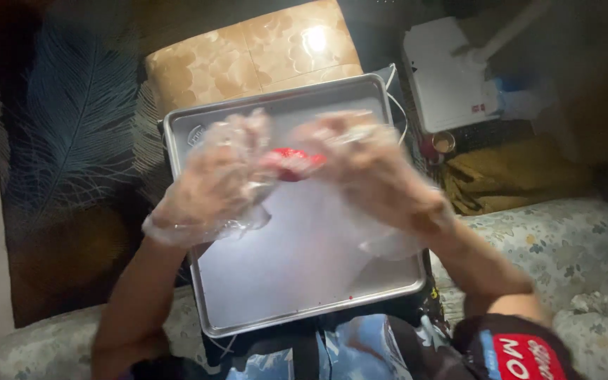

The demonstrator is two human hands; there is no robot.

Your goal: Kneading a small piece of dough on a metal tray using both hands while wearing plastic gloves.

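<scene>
A metal tray (276,281) lay on the person's lap, over a floral bed (571,239). Above it, the gloved left hand (216,176) and right hand (374,172) met, blurred, fingers closed on a small red piece (293,162) between them.

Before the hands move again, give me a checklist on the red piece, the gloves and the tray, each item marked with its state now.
1. Red piece held between both hands: ok, the left hand and right hand meet on it.
2. Piece over the metal tray: ok, the hands are above its white sheet.
3. Thin clear gloves on both hands: ok, loose plastic shows at both wrists.
4. Grip on the piece: cannot tell, the picture is blurred there.
5. Tray surface clean: not ok, small red specks near its front rim.
6. Tray steady on the lap: cannot tell.
</scene>
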